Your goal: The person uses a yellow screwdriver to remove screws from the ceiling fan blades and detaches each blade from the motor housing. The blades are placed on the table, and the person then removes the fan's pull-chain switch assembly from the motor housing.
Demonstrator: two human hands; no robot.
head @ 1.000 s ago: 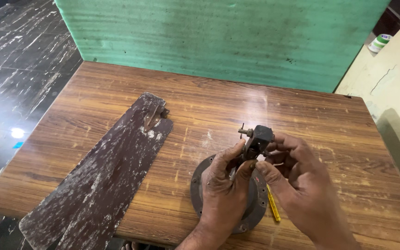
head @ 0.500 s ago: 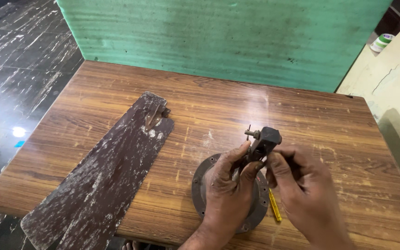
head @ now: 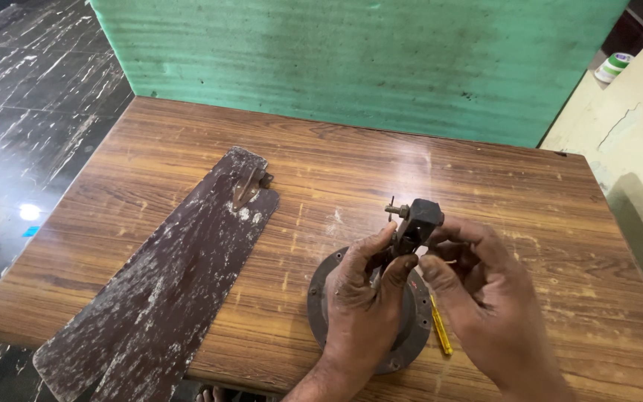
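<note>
My left hand [head: 362, 301] pinches the lower part of a small dark metal bracket [head: 417, 222] that has a rusty bolt [head: 396, 210] sticking out to the left. My right hand [head: 481, 294] holds the same bracket from the right side, fingers curled at its base. Both hands hover over a round dark metal disc [head: 321, 298] lying on the wooden table [head: 187, 186]. The disc's middle is hidden by my hands. A yellow pencil-like tool [head: 440, 331] lies on the table by the disc's right edge.
A long, worn dark brown fan blade [head: 165, 275] with a metal mount at its far end lies diagonally on the table's left half and overhangs the near edge. A green board [head: 351, 59] stands behind the table. A roll of tape [head: 613, 65] sits on the cream ledge at the right.
The bracket has risen slightly and shifted a little right in my hands. My right-hand fingers have closed in under it. Nothing else on the table moved.
</note>
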